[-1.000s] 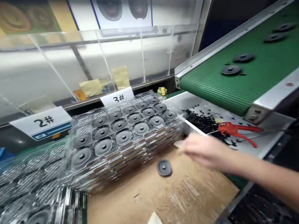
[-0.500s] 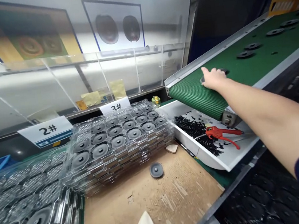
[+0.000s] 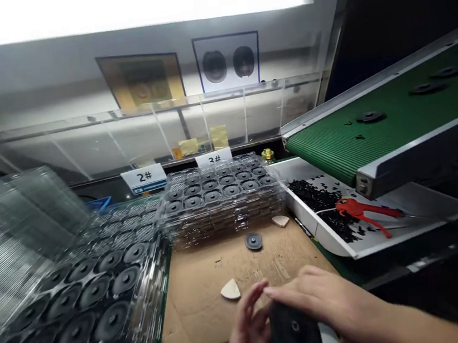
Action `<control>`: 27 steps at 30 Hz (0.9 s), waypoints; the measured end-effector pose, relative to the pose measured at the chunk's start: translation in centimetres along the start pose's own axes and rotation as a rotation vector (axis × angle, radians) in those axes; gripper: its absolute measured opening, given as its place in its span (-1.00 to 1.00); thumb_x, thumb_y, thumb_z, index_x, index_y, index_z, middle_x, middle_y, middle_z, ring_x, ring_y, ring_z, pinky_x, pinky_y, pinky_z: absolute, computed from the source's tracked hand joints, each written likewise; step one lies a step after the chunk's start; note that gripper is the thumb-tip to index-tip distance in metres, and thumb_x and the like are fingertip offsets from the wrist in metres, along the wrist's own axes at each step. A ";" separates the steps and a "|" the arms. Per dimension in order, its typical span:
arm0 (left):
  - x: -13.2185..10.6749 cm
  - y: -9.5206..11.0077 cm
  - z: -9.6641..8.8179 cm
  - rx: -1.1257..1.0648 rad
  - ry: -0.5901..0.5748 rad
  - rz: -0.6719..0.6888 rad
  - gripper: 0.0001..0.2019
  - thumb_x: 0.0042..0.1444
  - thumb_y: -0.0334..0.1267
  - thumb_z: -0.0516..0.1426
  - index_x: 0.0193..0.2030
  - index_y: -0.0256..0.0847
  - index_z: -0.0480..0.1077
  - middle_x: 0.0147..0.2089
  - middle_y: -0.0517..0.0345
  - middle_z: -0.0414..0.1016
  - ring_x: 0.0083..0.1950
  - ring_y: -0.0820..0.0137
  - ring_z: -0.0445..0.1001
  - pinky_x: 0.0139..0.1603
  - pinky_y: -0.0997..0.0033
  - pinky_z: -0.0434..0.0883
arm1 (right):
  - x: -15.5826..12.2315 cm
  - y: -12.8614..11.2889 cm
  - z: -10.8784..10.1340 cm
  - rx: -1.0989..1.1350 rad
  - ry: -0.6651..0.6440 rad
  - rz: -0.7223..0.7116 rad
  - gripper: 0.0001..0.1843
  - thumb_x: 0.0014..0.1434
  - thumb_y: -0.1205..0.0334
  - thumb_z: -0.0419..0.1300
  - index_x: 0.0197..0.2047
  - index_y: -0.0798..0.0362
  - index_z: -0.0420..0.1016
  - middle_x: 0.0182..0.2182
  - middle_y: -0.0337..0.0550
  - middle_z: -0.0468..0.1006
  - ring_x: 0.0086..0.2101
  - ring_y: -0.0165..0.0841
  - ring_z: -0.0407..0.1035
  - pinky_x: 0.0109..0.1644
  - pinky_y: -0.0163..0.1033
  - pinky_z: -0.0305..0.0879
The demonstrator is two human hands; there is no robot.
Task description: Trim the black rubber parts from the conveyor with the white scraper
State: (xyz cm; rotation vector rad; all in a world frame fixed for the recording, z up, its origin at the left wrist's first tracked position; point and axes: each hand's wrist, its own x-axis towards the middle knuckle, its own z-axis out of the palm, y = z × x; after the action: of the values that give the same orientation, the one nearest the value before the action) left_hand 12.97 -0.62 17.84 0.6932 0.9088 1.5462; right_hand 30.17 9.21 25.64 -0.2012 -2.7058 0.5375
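Black disc (image 3: 296, 334) gripped between both hands at bottom centre of the frame, its central hole facing the camera. Left hand (image 3: 248, 335) with fingers spread apart, tips against the disc's left edge. Right hand (image 3: 326, 299) with fingers together, clamped over the disc's top edge. Just beyond the hands, a cardboard sheet (image 3: 196, 305) on the bench, with a second disc (image 3: 254, 241) and two pale wedges (image 3: 230, 290) lying on it. Left of the sheet, a stack of clear trays (image 3: 90, 302) filled with discs. Behind the sheet, another filled stack (image 3: 221, 209), just below the "2#" sign (image 3: 144, 178) and "3#" sign (image 3: 214, 158). At right, a green conveyor (image 3: 390, 111) carrying more discs, above a white chute (image 3: 325, 232) holding black scraps (image 3: 317, 196) and red cutters (image 3: 356, 208).
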 end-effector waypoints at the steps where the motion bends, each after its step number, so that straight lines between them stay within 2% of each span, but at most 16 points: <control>1: -0.2 -0.4 0.9 -0.058 -0.075 -0.017 -0.28 -0.45 0.05 0.39 0.01 0.10 0.44 0.16 0.03 0.43 0.10 0.03 0.42 0.07 0.13 0.35 | -1.6 -0.7 1.3 0.079 0.097 0.056 -0.07 0.05 -0.01 0.31 0.36 -0.05 -0.07 0.01 -0.01 0.50 -0.10 -0.25 0.46 -0.04 -0.23 0.36; 3: -1.1 -1.0 2.2 -0.120 -0.144 -0.040 -0.30 -0.46 -0.03 0.42 -0.02 0.07 0.47 0.12 0.02 0.47 0.08 0.07 0.44 0.09 0.17 0.32 | -3.9 -1.6 3.4 0.178 0.258 0.200 -0.05 0.03 -0.08 0.29 0.37 -0.14 -0.10 0.04 -0.05 0.48 -0.05 -0.24 0.44 0.01 -0.26 0.36; 6: -2.6 -1.2 2.6 -0.150 -0.074 -0.084 -0.32 -0.44 -0.04 0.42 -0.04 -0.03 0.48 0.18 -0.07 0.40 0.07 0.07 0.45 0.12 0.15 0.30 | -5.0 -2.0 6.1 0.227 0.342 0.328 0.03 -0.06 -0.15 0.32 0.37 -0.18 -0.10 0.02 -0.05 0.49 -0.03 -0.17 0.44 0.03 -0.19 0.38; 10: -3.4 -1.3 0.7 -0.305 0.105 -0.210 -0.36 -0.33 -0.07 0.40 0.00 -0.05 0.45 0.19 -0.10 0.37 0.11 0.02 0.42 0.11 0.09 0.31 | -2.1 -2.0 8.7 0.263 0.265 0.365 0.07 -0.09 -0.05 0.38 0.37 -0.23 -0.13 -0.04 -0.03 0.52 -0.13 -0.15 0.48 -0.09 -0.12 0.47; 13: -3.0 -1.4 -1.5 -0.373 0.216 -0.201 -0.37 -0.27 -0.11 0.39 0.03 -0.08 0.43 0.12 -0.14 0.43 0.07 0.00 0.45 0.07 0.07 0.36 | 1.4 -1.0 9.8 0.314 0.133 0.409 0.14 -0.14 0.05 0.44 0.37 -0.24 -0.16 -0.07 -0.06 0.53 -0.20 -0.17 0.48 -0.13 -0.06 0.48; 15: -2.4 -1.3 -3.1 -0.407 0.297 -0.175 -0.44 -0.22 -0.13 0.37 0.01 -0.11 0.44 0.11 -0.13 0.44 0.08 0.03 0.45 0.10 0.07 0.35 | 3.5 0.7 10.9 0.308 0.069 0.394 0.03 -0.11 0.10 0.43 0.34 -0.21 -0.02 -0.08 -0.08 0.52 -0.22 -0.20 0.47 -0.11 -0.06 0.47; 18: -1.3 -0.9 -6.0 -0.469 0.421 -0.163 -0.61 -0.05 -0.14 0.28 -0.04 -0.13 0.48 0.17 -0.07 0.41 0.08 0.09 0.46 0.18 0.07 0.30 | 5.8 4.5 13.8 0.221 0.058 0.446 -0.42 0.09 0.20 0.26 0.19 -0.11 0.29 -0.05 0.00 0.48 -0.11 -0.14 0.42 -0.02 0.05 0.40; 19: -0.9 -0.8 -7.1 -0.487 0.449 -0.161 -0.64 -0.01 -0.14 0.26 -0.04 -0.13 0.48 0.17 -0.06 0.41 0.08 0.10 0.46 0.19 0.07 0.28 | 6.3 5.9 15.1 0.196 0.062 0.483 -0.51 0.12 0.24 0.23 0.14 -0.08 0.36 -0.03 0.04 0.45 -0.06 -0.09 0.38 0.00 0.11 0.37; 21: -0.1 -0.6 -9.0 -0.503 0.490 -0.158 -0.64 0.00 -0.14 0.25 -0.03 -0.14 0.48 0.15 -0.04 0.43 0.10 0.10 0.45 0.23 0.07 0.25 | 6.9 8.2 17.8 0.188 0.055 0.540 -0.58 0.12 0.30 0.19 0.08 -0.01 0.43 -0.01 0.12 0.42 -0.02 -0.01 0.33 0.01 0.19 0.33; 23: 0.6 -0.4 -10.6 -0.507 0.528 -0.163 -0.56 -0.04 -0.14 0.27 0.03 -0.14 0.44 0.13 -0.05 0.45 0.11 0.10 0.44 0.24 0.10 0.25 | 7.3 9.6 19.8 0.206 0.046 0.561 -0.61 0.13 0.37 0.13 0.04 0.03 0.45 -0.02 0.13 0.41 -0.02 -0.03 0.34 0.01 0.16 0.34; 25: 1.3 -0.3 -11.5 -0.511 0.566 -0.175 -0.45 -0.06 -0.15 0.29 0.12 -0.10 0.36 0.11 -0.05 0.46 0.09 0.12 0.46 0.22 0.12 0.28 | 7.7 10.2 20.7 0.234 0.050 0.572 -0.64 0.17 0.40 0.04 0.01 0.05 0.47 -0.07 0.10 0.44 -0.08 -0.10 0.39 -0.02 0.07 0.38; 27: 2.1 0.0 -11.9 -0.527 0.593 -0.185 -0.37 -0.07 -0.17 0.30 0.19 -0.02 0.27 0.11 -0.03 0.47 0.07 0.14 0.48 0.19 0.12 0.31 | 8.0 10.2 20.4 0.270 0.061 0.580 -0.66 0.21 0.37 0.01 0.00 0.05 0.47 -0.15 0.04 0.48 -0.16 -0.17 0.44 -0.09 -0.02 0.43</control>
State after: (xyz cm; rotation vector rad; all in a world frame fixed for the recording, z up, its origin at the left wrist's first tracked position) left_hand 2.72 -0.56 11.51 -0.2369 0.8966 1.7489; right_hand 15.55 13.30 6.78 -0.9214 -2.4573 1.0268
